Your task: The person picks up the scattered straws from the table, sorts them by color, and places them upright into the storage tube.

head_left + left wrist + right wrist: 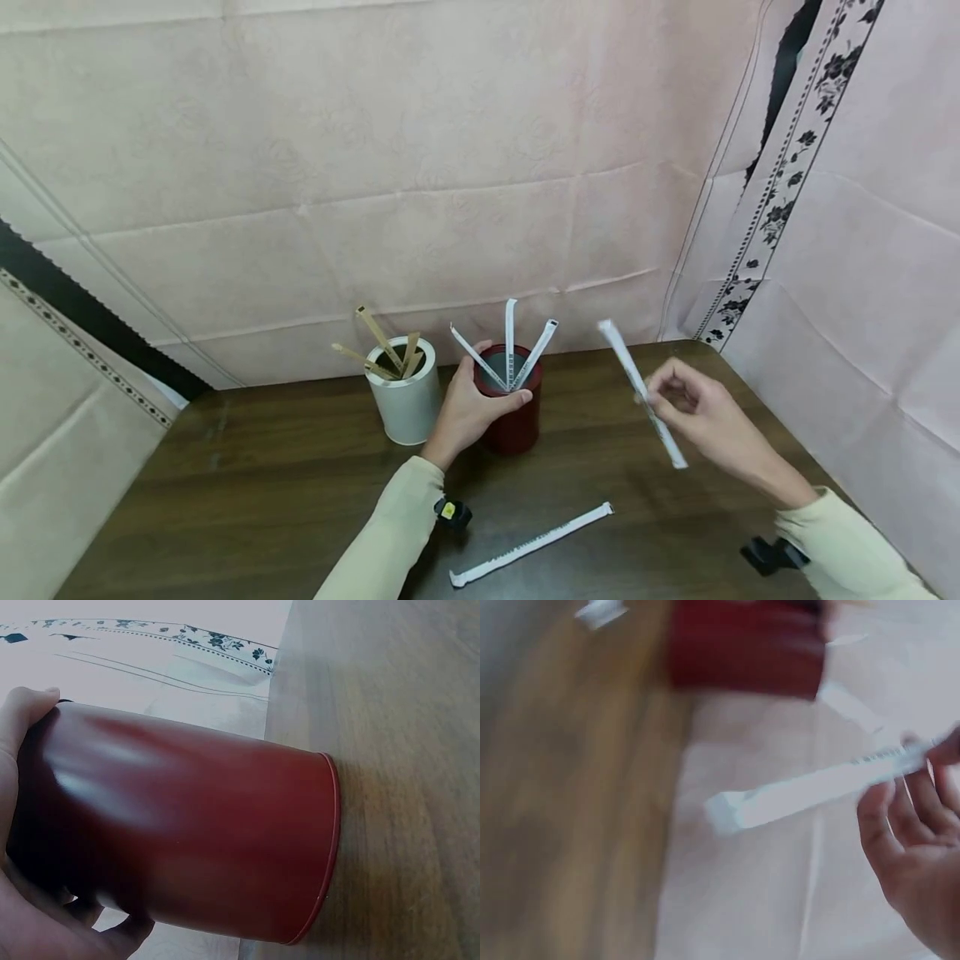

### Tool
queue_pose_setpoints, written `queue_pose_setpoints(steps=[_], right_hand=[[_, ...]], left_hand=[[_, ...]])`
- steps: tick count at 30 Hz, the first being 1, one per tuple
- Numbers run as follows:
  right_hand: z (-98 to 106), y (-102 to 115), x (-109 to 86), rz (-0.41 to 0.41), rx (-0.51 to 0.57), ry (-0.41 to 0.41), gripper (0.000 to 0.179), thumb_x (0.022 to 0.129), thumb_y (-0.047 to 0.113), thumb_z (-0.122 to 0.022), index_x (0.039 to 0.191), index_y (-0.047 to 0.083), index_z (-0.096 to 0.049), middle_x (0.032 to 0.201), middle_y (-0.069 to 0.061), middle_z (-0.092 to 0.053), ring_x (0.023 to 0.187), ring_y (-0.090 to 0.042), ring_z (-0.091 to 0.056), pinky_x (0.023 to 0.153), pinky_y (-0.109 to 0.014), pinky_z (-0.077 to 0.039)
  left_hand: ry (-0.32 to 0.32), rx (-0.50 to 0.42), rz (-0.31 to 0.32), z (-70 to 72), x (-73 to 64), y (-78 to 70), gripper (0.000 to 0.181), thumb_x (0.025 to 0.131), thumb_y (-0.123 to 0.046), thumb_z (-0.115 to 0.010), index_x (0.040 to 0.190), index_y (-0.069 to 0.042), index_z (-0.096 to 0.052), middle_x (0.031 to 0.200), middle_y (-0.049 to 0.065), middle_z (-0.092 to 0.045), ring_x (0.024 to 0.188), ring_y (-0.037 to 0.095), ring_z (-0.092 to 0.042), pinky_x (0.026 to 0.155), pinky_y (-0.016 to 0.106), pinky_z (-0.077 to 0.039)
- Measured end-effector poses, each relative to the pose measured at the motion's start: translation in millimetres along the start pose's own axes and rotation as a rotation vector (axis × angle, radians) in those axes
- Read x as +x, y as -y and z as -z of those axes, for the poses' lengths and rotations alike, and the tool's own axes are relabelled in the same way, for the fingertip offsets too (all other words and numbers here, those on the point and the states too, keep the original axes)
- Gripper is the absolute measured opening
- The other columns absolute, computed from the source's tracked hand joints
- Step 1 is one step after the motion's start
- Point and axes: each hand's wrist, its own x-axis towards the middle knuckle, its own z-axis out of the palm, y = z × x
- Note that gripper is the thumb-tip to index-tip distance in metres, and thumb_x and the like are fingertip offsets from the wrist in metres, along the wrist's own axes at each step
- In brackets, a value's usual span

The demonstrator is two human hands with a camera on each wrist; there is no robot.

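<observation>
My left hand [480, 404] grips the dark red cylindrical cup [517, 425] near its rim, with the thumb on the near side. The left wrist view shows the cup's smooth wall [202, 832] and fingers [127, 934] curled against it. Several slim white stick packets [510, 342] lean inside the cup and poke out above it. To the cup's right, my right hand [693, 408] pinches another white stick packet [630, 371] near its middle, slanted above the table. In the right wrist view this packet [802, 796] has a flat crimped end.
One more white stick packet [532, 544] lies on the brown wooden table [285, 475] in front of the cup. Left of the red cup stands a pale grey cup [408, 408] with several tan stick packets [378, 337]. Pale cloth [420, 167] hangs behind the table and along both sides.
</observation>
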Motion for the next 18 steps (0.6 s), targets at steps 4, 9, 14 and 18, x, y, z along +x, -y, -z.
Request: queue_pose_setpoints(steps=[4, 9, 14, 18], right_hand=[[-17.7, 24.5, 30.7, -0.011, 0.168, -0.156, 0.015, 0.096, -0.002, -0.061, 0.107, -0.005, -0.050, 0.100, -0.004, -0.070, 0.090, -0.008, -0.068, 0.070, -0.023, -0.056], [-48.0, 50.5, 67.5, 0.102, 0.225, -0.241, 0.029, 0.091, -0.010, -0.062, 0.117, -0.007, -0.051, 0.098, -0.012, -0.066, 0.087, -0.015, -0.065, 0.072, -0.024, -0.055], [-73.8, 61.0, 91.9, 0.132, 0.254, -0.235, 0.019, 0.093, -0.006, -0.060, 0.112, -0.003, -0.058, 0.093, -0.017, -0.066, 0.082, -0.018, -0.065, 0.070, -0.025, -0.056], [-86.8, 59.8, 100.8, 0.111, 0.310, -0.300, 0.012, 0.092, -0.005, -0.059, 0.104, -0.002, -0.061, 0.089, -0.015, -0.065, 0.075, -0.017, -0.063, 0.064, -0.027, -0.056]], left_hand=[[-0.004, -0.005, -0.006, -1.0, -0.1, 0.6, 0.093, 0.071, -0.045, -0.088, 0.147, -0.027, -0.038, 0.136, 0.003, -0.053, 0.118, 0.025, -0.055, 0.096, 0.051, -0.049], [0.006, -0.013, -0.002, -0.7, 0.3, 1.9, 0.095, 0.070, -0.047, -0.088, 0.148, -0.025, -0.037, 0.135, 0.003, -0.053, 0.117, 0.023, -0.055, 0.096, 0.048, -0.049], [-0.003, -0.001, -0.010, -1.8, 1.3, 1.4, 0.094, 0.071, -0.047, -0.087, 0.147, -0.025, -0.037, 0.134, 0.001, -0.054, 0.114, 0.020, -0.057, 0.095, 0.045, -0.050], [-0.007, -0.008, -0.010, -1.4, 1.2, 0.9, 0.091, 0.072, -0.044, -0.087, 0.146, -0.026, -0.038, 0.133, 0.000, -0.054, 0.114, 0.019, -0.057, 0.094, 0.043, -0.051]])
